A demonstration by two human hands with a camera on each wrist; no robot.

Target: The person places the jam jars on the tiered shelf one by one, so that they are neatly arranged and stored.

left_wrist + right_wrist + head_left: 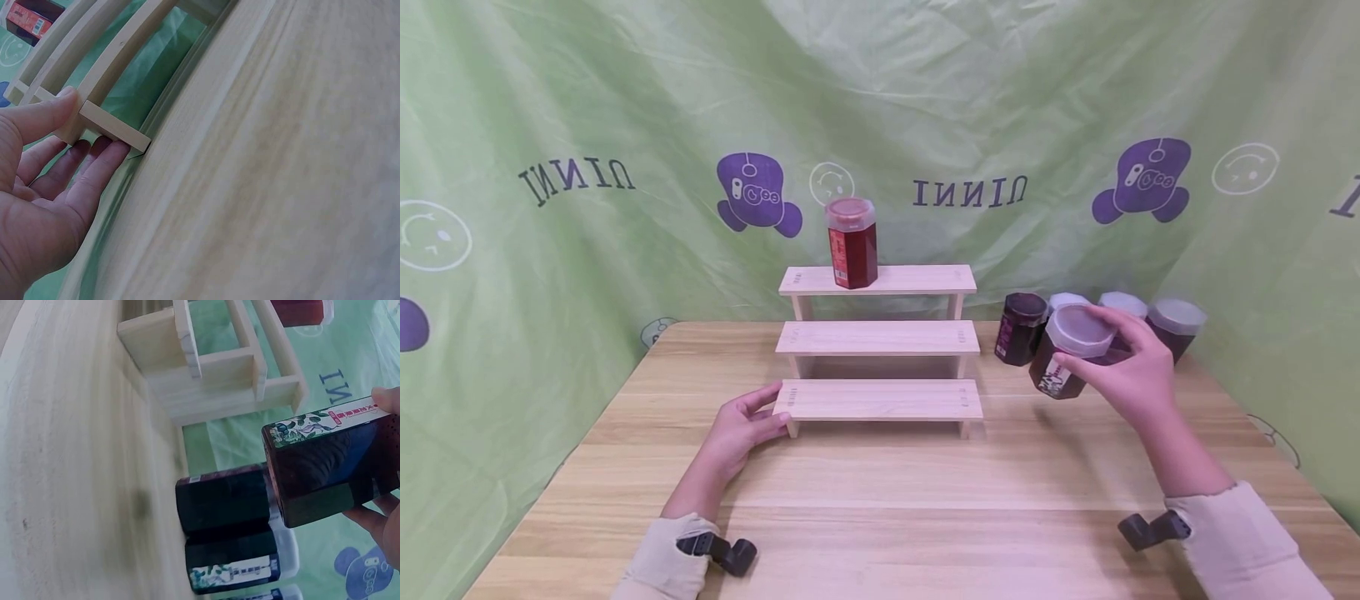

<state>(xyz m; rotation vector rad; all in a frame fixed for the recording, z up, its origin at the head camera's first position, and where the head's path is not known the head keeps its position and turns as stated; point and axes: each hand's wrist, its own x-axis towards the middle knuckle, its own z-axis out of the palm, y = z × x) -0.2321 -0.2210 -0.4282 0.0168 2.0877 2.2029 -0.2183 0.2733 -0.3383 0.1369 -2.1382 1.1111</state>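
My right hand (1131, 367) grips a dark jar (331, 465) with a frosted lid and a white floral label, thumb on one side and fingers on the other. The jar is tilted and lifted off the table, in front of the other dark jars. At the left end of a three-step wooden rack (880, 400), my left hand (741, 429) holds the lowest step's corner. In the left wrist view its thumb lies on the step's edge and its fingers (103, 165) curl against the end support. A red jar (853, 250) stands upright on the top step, left of its middle.
Right of the rack, a dark-lidded jar (1021, 329) and several pale-lidded jars, one at the far right (1176, 321), stand on the wooden table (880, 517). Some are partly hidden behind the held jar and hand. A green printed curtain (880, 100) hangs behind and at both sides.
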